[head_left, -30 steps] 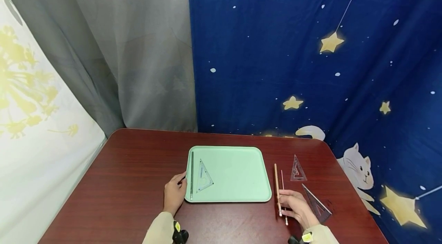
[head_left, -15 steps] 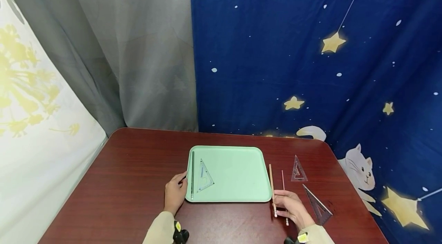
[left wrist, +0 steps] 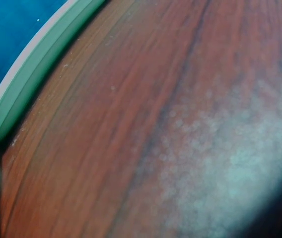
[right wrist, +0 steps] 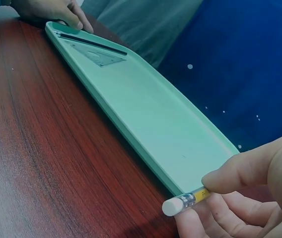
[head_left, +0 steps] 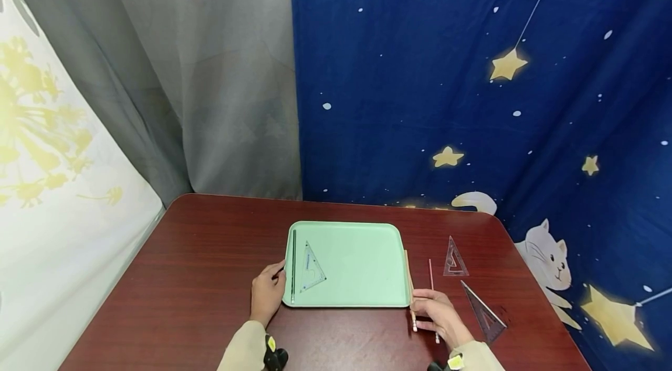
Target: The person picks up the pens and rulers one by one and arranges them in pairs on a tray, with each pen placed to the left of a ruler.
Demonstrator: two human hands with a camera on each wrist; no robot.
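My right hand [head_left: 434, 312] pinches a natural-wood pencil [head_left: 409, 275] near its white-eraser end, beside the right rim of the light green tray [head_left: 357, 266]. In the right wrist view that eraser [right wrist: 173, 207] sticks out from between thumb and fingers, over the tray's near corner. A thin red pencil [head_left: 431, 273] lies on the table, partly hidden under this hand. My left hand [head_left: 268, 295] holds the tray's left rim with thumb and fingers. Inside the tray, a black pencil [head_left: 293, 266] and a clear set square [head_left: 312, 272] lie along the left side.
Right of the tray are a small clear set square [head_left: 454, 260] and a larger, darker triangle [head_left: 484, 312], both on the reddish-brown table [head_left: 210, 254]. Curtains hang behind the table: grey [head_left: 236, 97] and starry blue [head_left: 399, 97].
My right hand has moved left with the natural-wood pencil, from between tray and red pencil to the tray's right rim. My left hand keeps its place at the tray.
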